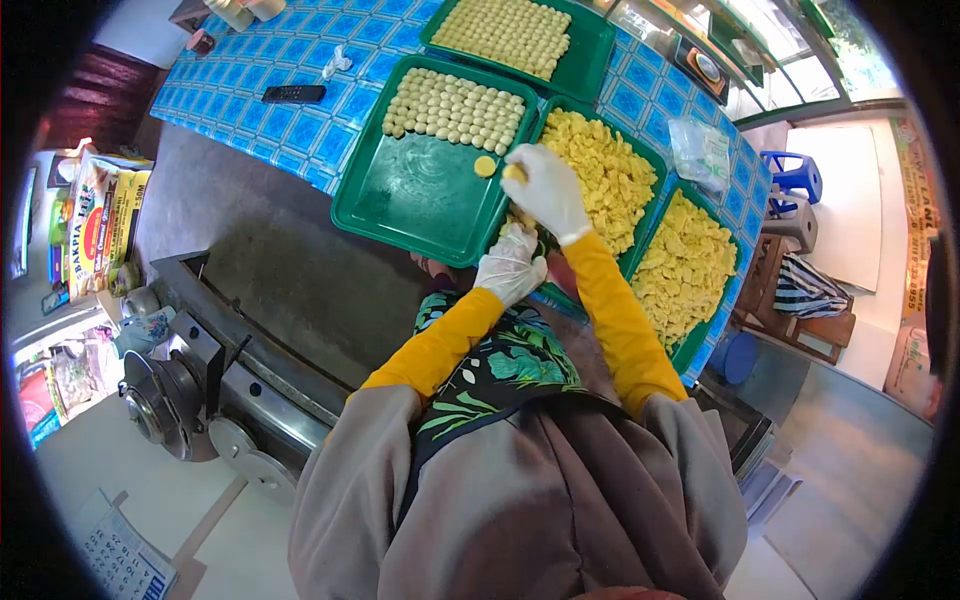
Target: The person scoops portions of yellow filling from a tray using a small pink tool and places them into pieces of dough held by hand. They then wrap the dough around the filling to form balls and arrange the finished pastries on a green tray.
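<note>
My right hand (pixel 552 192), in a white glove, pinches a small yellow piece of dough (pixel 514 173) over the right rim of a green tray (pixel 400 195). Below it is my left hand (pixel 511 268), in a clear glove, its fingers curled at the tray's lower right corner; what they hold is hidden. A flat round dough piece (pixel 485 166) lies alone in the tray, just left of my right hand. Rows of pale dough balls (pixel 450 107) fill the tray's far end. Flattened yellow dough pieces (pixel 600 170) are heaped in another tray beside my right hand.
More yellow pieces (pixel 685 260) fill a tray at right. Beyond, another tray holds rows of dough balls (pixel 505 35). A plastic bag (pixel 700 153), a black remote (pixel 294 94) and a crumpled tissue (pixel 337 62) lie on the blue checked tablecloth (pixel 250 105). A metal machine (pixel 220 390) stands left.
</note>
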The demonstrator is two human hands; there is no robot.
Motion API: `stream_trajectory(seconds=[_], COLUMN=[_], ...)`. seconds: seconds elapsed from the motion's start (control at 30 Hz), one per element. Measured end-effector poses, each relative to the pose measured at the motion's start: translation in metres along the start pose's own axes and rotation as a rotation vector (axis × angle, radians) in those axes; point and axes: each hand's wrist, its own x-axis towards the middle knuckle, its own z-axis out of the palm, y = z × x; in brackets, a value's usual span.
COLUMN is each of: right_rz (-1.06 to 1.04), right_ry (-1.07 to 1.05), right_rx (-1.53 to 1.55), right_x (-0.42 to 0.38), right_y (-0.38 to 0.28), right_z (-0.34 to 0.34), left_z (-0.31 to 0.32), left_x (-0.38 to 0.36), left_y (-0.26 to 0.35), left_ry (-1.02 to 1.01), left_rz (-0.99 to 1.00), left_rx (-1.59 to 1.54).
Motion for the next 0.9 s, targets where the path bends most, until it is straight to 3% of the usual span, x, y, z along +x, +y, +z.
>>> stream_trajectory(seconds=[0.03,0.13,0.2,0.3,0.37,0.43,0.47,0.53,0.6,0.63,0.77,0.9], right_rz=[-0.017,-0.076,-0.105,-0.138,-0.105,-0.144,-0.026,-0.012,0.100,0.174,0.281,0.245], right_ry=[-0.068,-0.190,-0.294,-0.287,-0.346,-0.209,-0.217,0.004,-0.024,-0.142,-0.378,-0.296], right_rx=[-0.062,-0.223,-0.361,-0.424,-0.416,-0.168,-0.107,-0.126,-0.242,-0.346,-0.527,-0.615], right_x=[0.012,0.033,0.039,0.036,0.035,0.032,0.030,0.009,-0.033,-0.059,-0.147,-0.186], right_y=[-0.002,-0.002,0.003,0.008,0.008,0.008,0.008,0.001,0.016,0.018,0.011,0.008], right_z=[0.014,0.046,0.063,0.072,0.065,0.051,0.038,-0.002,-0.041,-0.059,-0.089,-0.077], left_z=[0.002,-0.013,0.003,0.000,0.006,0.003,0.002,0.005,0.021,0.013,0.013,0.050], left_x=[0.007,0.009,0.010,0.007,0.007,0.004,0.005,0.005,0.003,0.006,0.027,0.055], left_y=[-0.002,0.007,-0.003,-0.005,-0.009,-0.010,-0.011,-0.014,-0.020,-0.012,0.009,0.014], left_ry=[0.026,-0.238,-0.191,-0.143,-0.089,-0.077,-0.070,-0.076,0.171,0.112,0.110,0.168], left_rz=[0.070,-0.134,-0.162,-0.191,-0.050,-0.016,0.005,0.034,0.107,0.022,0.187,0.353], left_rx=[0.060,0.021,0.010,-0.038,0.006,0.049,0.038,0.030,-0.012,-0.115,-0.171,0.194])
